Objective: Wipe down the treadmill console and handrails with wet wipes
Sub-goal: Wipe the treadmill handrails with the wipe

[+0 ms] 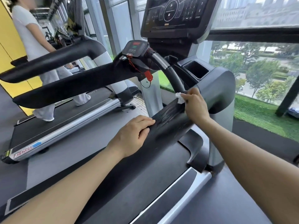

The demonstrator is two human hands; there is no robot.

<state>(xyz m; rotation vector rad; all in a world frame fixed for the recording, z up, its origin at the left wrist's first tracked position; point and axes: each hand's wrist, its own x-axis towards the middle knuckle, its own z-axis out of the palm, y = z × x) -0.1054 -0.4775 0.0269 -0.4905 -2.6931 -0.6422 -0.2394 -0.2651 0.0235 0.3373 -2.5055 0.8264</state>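
A black padded handrail point(169, 125) of the treadmill runs from bottom centre up to the console base; part of its top looks wet and streaked. My right hand point(195, 105) grips a crumpled white wet wipe point(179, 98) and presses it on the rail's upper end, beside the curved black grip bar point(171, 73). My left hand point(134, 135) rests on the rail lower down, fingers laid over its top. The dark console screen point(174, 13) stands above. A small control panel point(135, 48) with a red safety clip point(148, 75) sits left of the grip bar.
The treadmill's other handrail point(72, 88) crosses the left of the view. A person in white stands on the neighbouring treadmill point(53, 126) at the left. A cup holder point(196, 69) sits right of the grip bar. Windows and green turf point(262, 120) lie to the right.
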